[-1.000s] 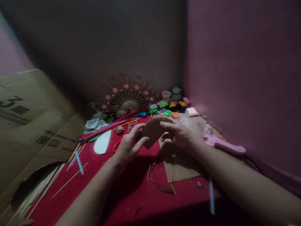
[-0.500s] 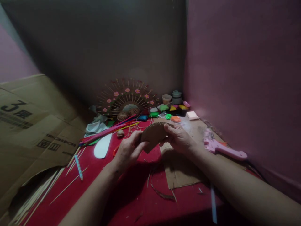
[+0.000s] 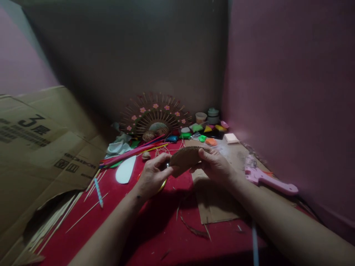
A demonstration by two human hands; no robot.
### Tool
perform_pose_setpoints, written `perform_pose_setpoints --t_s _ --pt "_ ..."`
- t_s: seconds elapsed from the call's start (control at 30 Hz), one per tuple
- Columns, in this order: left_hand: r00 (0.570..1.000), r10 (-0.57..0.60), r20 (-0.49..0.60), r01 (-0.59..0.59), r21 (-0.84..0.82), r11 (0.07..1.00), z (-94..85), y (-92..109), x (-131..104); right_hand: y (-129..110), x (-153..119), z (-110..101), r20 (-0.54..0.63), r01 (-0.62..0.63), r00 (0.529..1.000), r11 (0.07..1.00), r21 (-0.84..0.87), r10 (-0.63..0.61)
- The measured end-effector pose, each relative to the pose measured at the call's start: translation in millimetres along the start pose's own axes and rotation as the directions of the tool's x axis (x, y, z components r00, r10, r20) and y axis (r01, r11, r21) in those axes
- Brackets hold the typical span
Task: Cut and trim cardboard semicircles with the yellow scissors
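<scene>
A brown cardboard piece (image 3: 185,159) with a curved, ridged upper edge is held up between both hands over the red cloth (image 3: 166,236). My left hand (image 3: 155,173) pinches its left end between thumb and fingers. On its right end, my right hand (image 3: 212,162) is closed, the thumb on top and fingers beneath. Beneath the right hand lies a flat cardboard sheet (image 3: 215,207). A yellow curved edge of something partly hidden shows just below my left hand. To the left rests a white rounded piece (image 3: 125,170).
A pink glue gun (image 3: 271,181) lies right. A decorated fan-shaped piece (image 3: 155,114) stands at the back, near colourful clay packets (image 3: 197,128). On the left are a large cardboard box (image 3: 52,147), a blue striped pencil (image 3: 98,193) and thin sticks (image 3: 87,212).
The whole view has shifted slightly, with things appearing further right. The cardboard piece is tilted a little differently, and a yellow curved edge now shows below my left hand.
</scene>
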State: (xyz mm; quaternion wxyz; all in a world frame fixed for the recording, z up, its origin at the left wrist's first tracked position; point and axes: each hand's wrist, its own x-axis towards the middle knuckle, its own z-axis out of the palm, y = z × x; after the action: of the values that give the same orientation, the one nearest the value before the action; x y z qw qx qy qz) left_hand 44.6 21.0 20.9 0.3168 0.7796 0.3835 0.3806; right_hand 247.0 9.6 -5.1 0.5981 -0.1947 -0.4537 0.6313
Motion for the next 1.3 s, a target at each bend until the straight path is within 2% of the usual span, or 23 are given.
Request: perform_pose_setpoints --t_s 0.23,0.37,0.6,0.87,1.13,1.23,1.3 --pt "0.999 0.032 -0.014 -0.032 -0.014 0.999 -0.3 -2.1 0.4 -1.5 -2.2 3.3 0.000 0.018 1.000 1.000 0.001 -0.018" --pt "1.000 0.010 -0.016 -0.011 -0.039 0.999 -0.9 -3.1 2.0 -2.5 -3.8 7.2 0.001 0.029 1.000 0.999 -0.035 -0.029" --pt "1.000 -0.028 0.002 0.028 -0.142 0.990 -0.6 7.5 2.9 -3.8 -4.9 14.3 0.031 0.032 0.999 0.999 -0.012 -0.031" --pt "0.999 -0.032 -0.031 0.024 -0.227 0.974 2.6 5.3 3.0 -5.7 -5.6 20.6 -0.016 0.040 0.999 0.996 -0.076 -0.042" --pt "0.991 -0.129 -0.019 0.120 -0.249 0.961 5.3 2.3 5.9 -6.6 -8.4 23.5 -0.004 0.089 0.996 0.982 -0.166 -0.091" --pt "0.975 -0.220 0.008 0.215 -0.257 0.942 2.6 -1.2 8.3 -6.9 -11.0 24.7 0.008 0.203 0.977 0.928 -0.313 -0.211" --pt "0.942 -0.297 0.159 0.335 -0.344 0.877 -0.8 -1.5 9.1 -6.4 -12.7 23.6 0.095 0.378 0.919 0.789 -0.485 -0.382"
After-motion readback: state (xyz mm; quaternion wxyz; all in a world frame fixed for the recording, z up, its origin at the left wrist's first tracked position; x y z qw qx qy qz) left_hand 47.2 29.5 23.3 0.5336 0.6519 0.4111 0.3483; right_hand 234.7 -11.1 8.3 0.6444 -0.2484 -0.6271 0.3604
